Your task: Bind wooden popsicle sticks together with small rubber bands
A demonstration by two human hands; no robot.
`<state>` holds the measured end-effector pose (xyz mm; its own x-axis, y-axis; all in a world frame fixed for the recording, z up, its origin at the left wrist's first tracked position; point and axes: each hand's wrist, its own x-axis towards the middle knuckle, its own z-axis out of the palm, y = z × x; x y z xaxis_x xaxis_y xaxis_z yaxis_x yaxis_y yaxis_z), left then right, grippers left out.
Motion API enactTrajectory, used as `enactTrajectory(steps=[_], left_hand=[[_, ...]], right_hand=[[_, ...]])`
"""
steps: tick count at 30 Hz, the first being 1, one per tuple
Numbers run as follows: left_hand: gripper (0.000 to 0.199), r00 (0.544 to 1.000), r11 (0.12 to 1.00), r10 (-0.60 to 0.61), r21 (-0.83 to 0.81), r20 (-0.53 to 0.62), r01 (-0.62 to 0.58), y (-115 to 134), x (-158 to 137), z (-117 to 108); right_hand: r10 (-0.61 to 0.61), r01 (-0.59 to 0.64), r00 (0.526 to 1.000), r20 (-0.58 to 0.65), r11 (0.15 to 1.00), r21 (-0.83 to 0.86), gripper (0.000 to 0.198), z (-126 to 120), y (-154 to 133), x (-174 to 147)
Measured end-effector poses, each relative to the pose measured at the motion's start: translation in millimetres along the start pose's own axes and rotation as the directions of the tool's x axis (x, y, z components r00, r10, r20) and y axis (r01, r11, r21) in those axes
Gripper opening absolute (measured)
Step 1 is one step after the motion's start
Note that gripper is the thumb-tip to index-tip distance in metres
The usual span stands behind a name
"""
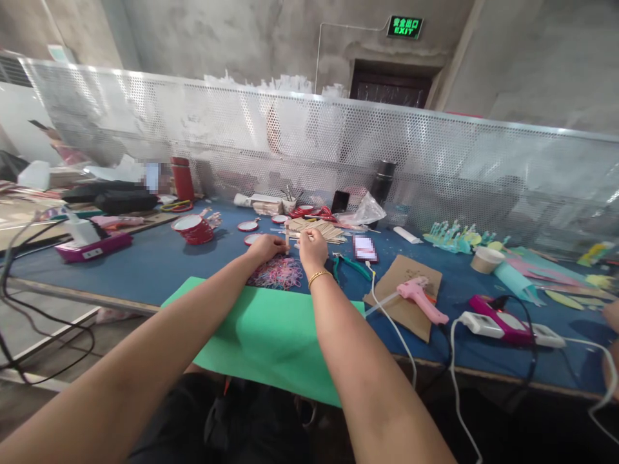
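Observation:
My left hand (269,249) is closed at the fingertips on a flat wooden craft stick (287,237), which stands roughly upright. Close on its right, my right hand (314,250) is closed too, pinching a small pale piece that looks like another wooden stick and points towards the first. Whether the two pieces touch, I cannot tell. Just below the hands lies a tangled pile of pink, white and blue strings (276,273). Behind them is a heap of loose wooden sticks (322,230). A green sheet (261,322) hangs over the table's front edge under my forearms.
Teal-handled pliers (355,265) lie right of my hands, near a phone (364,248). A pink glue gun (422,300) rests on cardboard (401,278), with cables around it. At left are stacked red-rimmed discs (194,230) and a power strip (94,246). A perforated metal screen (232,135) stands behind.

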<state>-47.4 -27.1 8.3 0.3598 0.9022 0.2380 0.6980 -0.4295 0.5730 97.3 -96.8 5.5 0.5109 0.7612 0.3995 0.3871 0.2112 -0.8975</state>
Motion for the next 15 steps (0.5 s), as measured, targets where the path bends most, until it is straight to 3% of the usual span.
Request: enactTrajectory(steps=[4,15], left_hand=[[0.031,1.0,1.0,0.003,0.003,-0.005,-0.003,-1.9,1.2,1.0],[0.036,1.0,1.0,-0.006,0.013,-0.002,0.006,0.8,-0.8,1.0]], right_hand=[[0.06,-0.062,0.998,-0.029,0.997,-0.046,0.02,-3.3,-6.0,-2.2],[0.053,-0.055,0.998,-0.023,0.995,-0.086,0.024,-6.6,-10.6,-3.8]])
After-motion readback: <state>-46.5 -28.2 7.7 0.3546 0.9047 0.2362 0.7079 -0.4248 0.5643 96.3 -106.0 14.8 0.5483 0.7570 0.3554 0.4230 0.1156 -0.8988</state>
